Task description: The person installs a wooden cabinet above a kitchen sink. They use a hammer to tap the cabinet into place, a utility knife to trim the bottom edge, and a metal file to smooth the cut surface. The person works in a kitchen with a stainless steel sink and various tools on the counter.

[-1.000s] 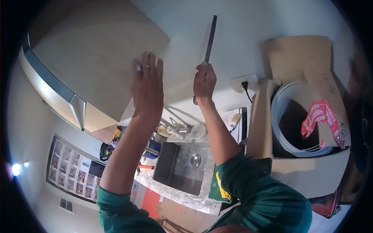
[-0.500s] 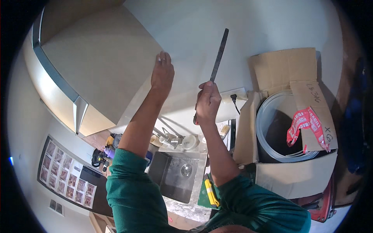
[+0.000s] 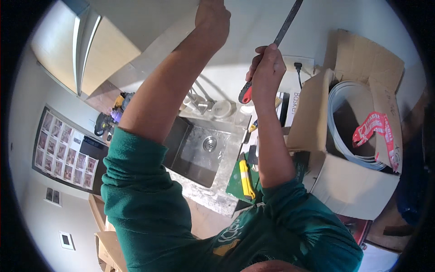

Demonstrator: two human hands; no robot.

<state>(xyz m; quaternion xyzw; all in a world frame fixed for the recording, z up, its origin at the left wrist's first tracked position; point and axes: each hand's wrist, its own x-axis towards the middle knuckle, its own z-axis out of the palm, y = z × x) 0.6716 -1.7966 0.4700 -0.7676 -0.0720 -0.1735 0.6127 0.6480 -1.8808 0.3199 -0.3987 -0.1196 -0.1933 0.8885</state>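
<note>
My right hand [image 3: 268,75] is closed round a file that has a red and black handle [image 3: 246,93]. Its long, dark, flat blade [image 3: 288,23] points up and away, running out of the top of the picture. My left hand [image 3: 213,20] is raised at the upper edge, beside the underside of a wall cabinet [image 3: 136,22]; its fingers are cut off, so whether it touches anything cannot be seen. Behind both hands stands a pale wall [image 3: 249,27].
Below my arms is a steel sink [image 3: 195,156] with a faucet [image 3: 204,106]. A yellow utility knife [image 3: 247,181] rests on a green surface beside it. To the right, an open cardboard box [image 3: 358,190] holds a coil of grey-white strip [image 3: 337,131]. A black plug [image 3: 297,68] is in the wall.
The view has shifted, bringing the sink and box higher. My left hand has risen to the top edge, and the file in my right hand has moved up and right.
</note>
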